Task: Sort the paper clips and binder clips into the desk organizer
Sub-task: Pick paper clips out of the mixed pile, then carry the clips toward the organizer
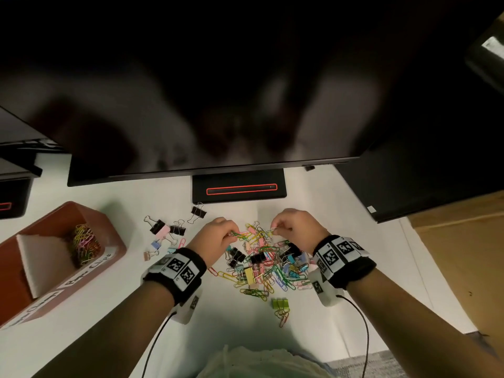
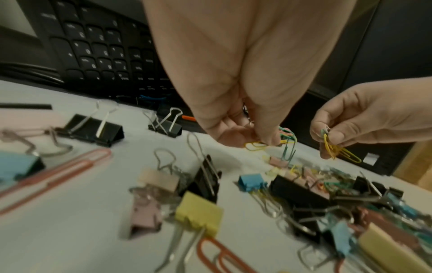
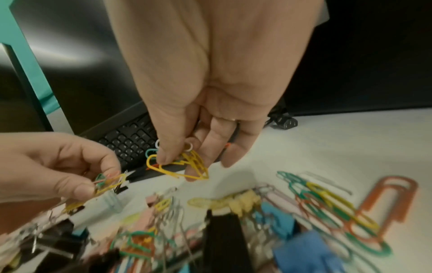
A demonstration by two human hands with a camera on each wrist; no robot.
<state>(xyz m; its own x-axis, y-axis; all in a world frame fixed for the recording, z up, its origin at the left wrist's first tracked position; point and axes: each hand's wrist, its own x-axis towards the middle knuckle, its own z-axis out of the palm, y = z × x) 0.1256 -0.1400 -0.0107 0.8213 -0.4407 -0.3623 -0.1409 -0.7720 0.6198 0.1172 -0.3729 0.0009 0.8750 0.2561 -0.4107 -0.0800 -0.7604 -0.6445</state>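
Both hands sit over the far edge of the mixed clip pile (image 1: 266, 264) on the white desk (image 1: 114, 309), knuckles up, fingers curled down, forearms coming in from the near edge w/ black marker wristbands (image 1: 176, 271).

Left hand (image 1: 215, 236): thumb + fingertips pinching a small bunch of paper clips (image 2: 286, 140), green, yellow, pink, just above the pile. Right hand (image 1: 296, 227): thumb + forefinger pinching a few yellow paper clips (image 3: 184, 168), other fingers loosely extended. Hands near each other, not touching.

Several binder clips (image 1: 166, 230), black and pastel, lie apart to the left of the pile. Desk organizer (image 1: 109, 227), brown, sits far left on the desk; its rear compartment has coloured paper clips (image 1: 84, 244) in it, white divider in front.

Hard to make out: the organizer's near end is cut off by the frame; label text on its side is only partly legible. Exact clip count in either hand can't be told, fingers cover them. Near parts of the pile blur in both wrist views. Monitor (image 1: 218, 91) above is dark; keyboard (image 2: 98, 48) shows under it only in the wrist views.
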